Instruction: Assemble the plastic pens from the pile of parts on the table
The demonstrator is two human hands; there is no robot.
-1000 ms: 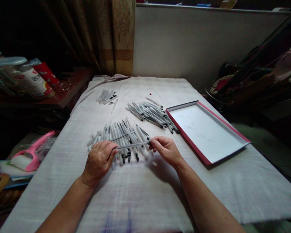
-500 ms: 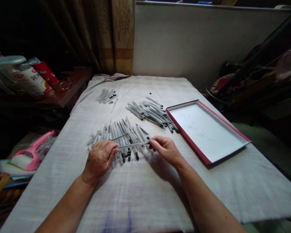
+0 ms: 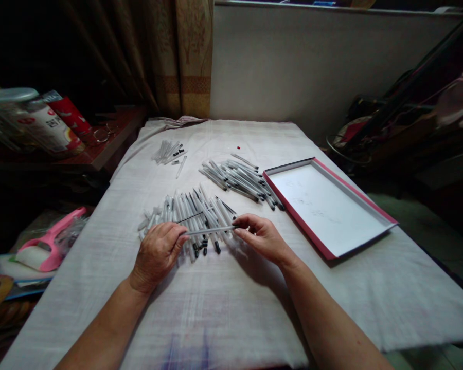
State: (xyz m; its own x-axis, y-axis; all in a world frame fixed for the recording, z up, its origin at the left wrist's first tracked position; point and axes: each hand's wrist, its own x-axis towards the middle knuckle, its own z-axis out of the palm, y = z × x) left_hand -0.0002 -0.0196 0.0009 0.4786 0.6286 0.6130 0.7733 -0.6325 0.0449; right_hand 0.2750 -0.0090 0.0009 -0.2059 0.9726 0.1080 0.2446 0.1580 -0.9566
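Level in front of me is a pen (image 3: 210,230) with a clear barrel and a dark right end. My left hand (image 3: 157,253) is closed round its left end. My right hand (image 3: 260,237) pinches the dark right end between thumb and fingers. A thin black refill (image 3: 190,217) slants up from beside my left fingers; whether they hold it I cannot tell. Under and behind both hands lies a loose pile of clear pen parts (image 3: 181,205). Several black caps (image 3: 217,247) lie at its near edge.
A heap of black-ended pens (image 3: 239,180) lies behind, against a shallow pink-edged box lid (image 3: 327,251). A smaller group of clear parts (image 3: 165,152) is at the back left, and a red bit (image 3: 238,148) at the back. Jars (image 3: 50,128) stand on a side table.
My right fingers have shifted slightly on the dark end of the pen, and their grip looks looser. My left hand keeps its place, and the piles look the same.
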